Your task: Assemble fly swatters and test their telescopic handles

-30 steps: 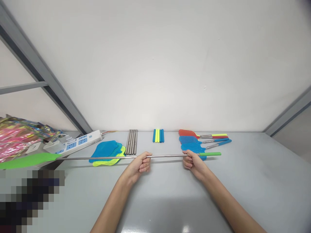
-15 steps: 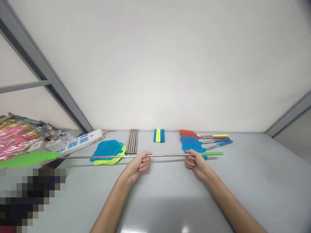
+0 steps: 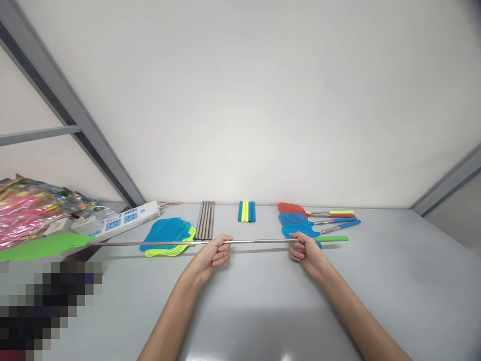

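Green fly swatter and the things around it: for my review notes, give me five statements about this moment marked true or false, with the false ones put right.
1. The left hand and the right hand both hold the green fly swatter by its metal rod. True.
2. The green handle sticks out beyond the right hand. True.
3. The green fly swatter reaches farther past the right hand than past the left. False: it reaches farther past the left hand.
4. The metal tubes lie between the stacked swatter heads and the short grips. True.
5. The short grips are all blue. False: some are yellow.
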Motion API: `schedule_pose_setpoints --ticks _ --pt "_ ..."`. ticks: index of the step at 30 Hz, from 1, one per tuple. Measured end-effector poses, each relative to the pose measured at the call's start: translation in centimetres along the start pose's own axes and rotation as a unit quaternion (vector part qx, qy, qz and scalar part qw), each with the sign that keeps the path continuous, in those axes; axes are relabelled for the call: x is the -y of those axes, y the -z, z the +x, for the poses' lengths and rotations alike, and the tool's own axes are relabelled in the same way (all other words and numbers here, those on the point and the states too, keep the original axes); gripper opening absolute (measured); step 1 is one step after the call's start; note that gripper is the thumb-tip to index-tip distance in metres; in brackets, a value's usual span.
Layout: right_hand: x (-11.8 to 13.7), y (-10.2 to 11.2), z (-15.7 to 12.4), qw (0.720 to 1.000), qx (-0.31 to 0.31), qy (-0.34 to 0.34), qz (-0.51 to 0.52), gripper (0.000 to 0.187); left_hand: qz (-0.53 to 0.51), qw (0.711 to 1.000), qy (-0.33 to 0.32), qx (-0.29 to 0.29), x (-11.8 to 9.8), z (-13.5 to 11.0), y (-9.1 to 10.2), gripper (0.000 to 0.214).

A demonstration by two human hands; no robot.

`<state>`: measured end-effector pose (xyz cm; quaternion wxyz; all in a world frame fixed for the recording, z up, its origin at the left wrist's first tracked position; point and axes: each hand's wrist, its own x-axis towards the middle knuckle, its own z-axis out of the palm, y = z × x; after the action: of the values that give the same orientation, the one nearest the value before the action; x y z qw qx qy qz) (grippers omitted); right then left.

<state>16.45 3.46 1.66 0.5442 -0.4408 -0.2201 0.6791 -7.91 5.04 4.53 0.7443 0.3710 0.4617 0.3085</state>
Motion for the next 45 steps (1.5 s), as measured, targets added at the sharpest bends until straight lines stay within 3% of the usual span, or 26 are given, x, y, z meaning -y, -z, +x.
schedule_pose_setpoints --ticks 26,35,40,45 --pt "0.5 1.1 0.4 0.998 -0.033 0.036 0.025 0.009 0.013 1.0 -0.01 -0.003 -0.3 -0.3 -0.2 0.038" --pt "0.8 1.1 0.3 0.997 -0.029 0.071 0.026 0.033 0.027 0.998 -0.038 -0.042 0.3 -0.1 -1.1 0.041" --pt "1.1 2.0 0.7 0.991 -0.048 0.111 0.059 0.04 0.015 0.994 -0.084 -0.073 0.2 0.0 -0.4 0.041" --pt "1.3 2.7 1.0 0.991 -0.063 0.098 0.067 0.042 0.012 0.991 -0.103 -0.084 0.2 0.1 -0.1 0.039"
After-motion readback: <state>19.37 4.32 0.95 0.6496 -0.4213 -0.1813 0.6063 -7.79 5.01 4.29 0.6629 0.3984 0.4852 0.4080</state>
